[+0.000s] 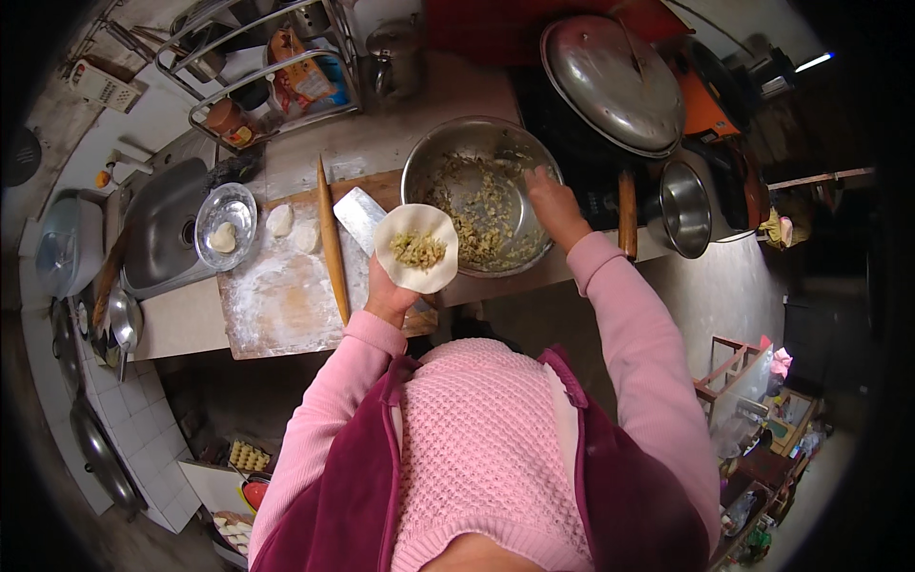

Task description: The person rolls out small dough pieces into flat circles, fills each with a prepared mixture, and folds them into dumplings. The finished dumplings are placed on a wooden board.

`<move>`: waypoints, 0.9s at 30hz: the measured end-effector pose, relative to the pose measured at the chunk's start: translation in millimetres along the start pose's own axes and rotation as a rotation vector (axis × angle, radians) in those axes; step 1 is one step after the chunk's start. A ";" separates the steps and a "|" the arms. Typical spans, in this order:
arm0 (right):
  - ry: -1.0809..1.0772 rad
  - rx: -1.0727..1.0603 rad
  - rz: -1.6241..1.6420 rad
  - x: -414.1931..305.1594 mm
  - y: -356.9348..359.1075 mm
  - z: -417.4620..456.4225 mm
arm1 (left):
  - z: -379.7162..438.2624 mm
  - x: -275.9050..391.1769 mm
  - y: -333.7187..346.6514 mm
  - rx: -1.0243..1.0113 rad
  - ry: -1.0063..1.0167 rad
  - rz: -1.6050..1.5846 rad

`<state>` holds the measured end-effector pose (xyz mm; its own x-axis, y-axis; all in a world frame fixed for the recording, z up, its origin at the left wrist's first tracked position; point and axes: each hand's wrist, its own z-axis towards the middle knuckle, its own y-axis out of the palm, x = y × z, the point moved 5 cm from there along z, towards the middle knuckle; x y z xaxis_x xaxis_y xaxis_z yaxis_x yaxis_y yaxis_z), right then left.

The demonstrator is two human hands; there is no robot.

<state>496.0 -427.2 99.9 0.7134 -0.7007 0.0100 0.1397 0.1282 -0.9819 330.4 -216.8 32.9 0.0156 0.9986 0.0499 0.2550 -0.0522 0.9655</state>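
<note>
A round dough wrapper (pixel 384 239) rests on my left hand (pixel 389 289), which holds it from below. Chopped greenish filling (pixel 418 250) sits heaped on the wrapper's middle. To the right stands a wide steel bowl (pixel 411 161) with more chopped filling (pixel 486 232) spread over its bottom and sides. My right hand (pixel 554 204) is at the bowl's right side, fingers curled over its inside; whether it grips anything is hidden. Behind the wrapper lies a cleaver (pixel 359 214) with a floury blade. A tapered wooden rolling pin (pixel 331 243) lies beside it on the floured wooden board (pixel 275 311).
Two dough pieces (pixel 293 229) lie on the board. A glass bowl (pixel 243 211) left of them holds another dough piece (pixel 223 237). Further left is a steel sink (pixel 161 207). A large lidded pan (pixel 615 82) and a steel pot (pixel 686 211) stand to the right.
</note>
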 end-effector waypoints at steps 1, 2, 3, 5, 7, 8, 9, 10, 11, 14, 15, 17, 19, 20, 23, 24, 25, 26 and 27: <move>-0.008 -0.141 0.008 -3.9 9.4 -3.9 | -4.1 -1.8 -2.8 -0.005 -0.021 -0.023; -0.035 -0.194 0.015 -10.2 10.1 -13.8 | -6.8 -1.9 -6.0 0.008 -0.003 0.010; -0.058 -0.331 0.025 -15.7 14.6 -19.1 | -8.9 -3.0 -8.8 0.025 -0.011 0.000; -0.133 -0.303 0.034 -24.2 3.1 -19.9 | -11.0 -5.9 -10.8 -0.001 -0.040 -0.007; -0.187 -0.340 0.029 -25.0 -7.2 -6.4 | -11.4 -8.1 -13.8 0.031 -0.061 -0.021; -0.152 -0.212 0.024 -19.4 -17.1 13.0 | -11.3 -8.3 -14.3 0.042 -0.055 -0.021; -0.151 -0.109 -0.032 -15.6 -26.9 24.0 | -10.9 -9.0 -12.5 0.009 -0.060 -0.035; -0.136 -0.051 -0.092 -11.4 -33.4 32.5 | -10.5 -8.9 -13.6 0.042 -0.049 -0.022; -0.128 0.054 -0.157 -8.7 -41.5 36.1 | -10.3 -9.4 -12.3 0.031 -0.051 -0.021; -0.035 -0.403 -0.177 -2.3 -22.1 11.8 | -9.8 -11.1 -9.2 0.031 -0.058 -0.010; -0.165 -0.540 -0.229 -9.7 -14.2 -6.4 | -9.8 -12.3 -6.1 -0.010 -0.072 -0.021; -0.301 -0.607 -0.138 -21.2 -4.8 -28.9 | -10.2 -12.2 -6.6 0.039 -0.054 -0.021; -0.361 -0.266 -0.128 -24.7 -11.0 -18.8 | -10.9 -12.3 -5.4 0.049 -0.044 -0.023; -0.390 -0.074 -0.127 -23.3 -16.7 -7.2 | -11.2 -12.2 -4.8 0.049 -0.038 -0.016; -0.399 0.060 -0.262 -2.2 -17.0 55.8 | -11.8 -11.6 -5.5 0.054 -0.012 -0.002; -0.348 0.022 -0.294 7.4 -19.7 66.4 | -11.8 -11.7 -5.5 0.041 -0.010 0.001; -0.363 0.143 -0.306 11.9 -31.0 71.8 | -12.0 -11.6 -7.7 0.066 -0.001 0.010; -0.324 -0.006 -0.332 18.1 -30.4 71.7 | -11.9 -11.8 -9.6 0.079 0.000 0.016; -0.310 -0.086 -0.357 20.9 -33.7 64.3 | -11.9 -12.4 -11.9 0.099 -0.009 0.022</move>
<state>550.4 -401.0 145.4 0.8044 -0.4460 0.3925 0.3651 -0.1502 -0.9188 315.7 -228.6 23.9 0.0308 0.9972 0.0683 0.3488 -0.0748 0.9342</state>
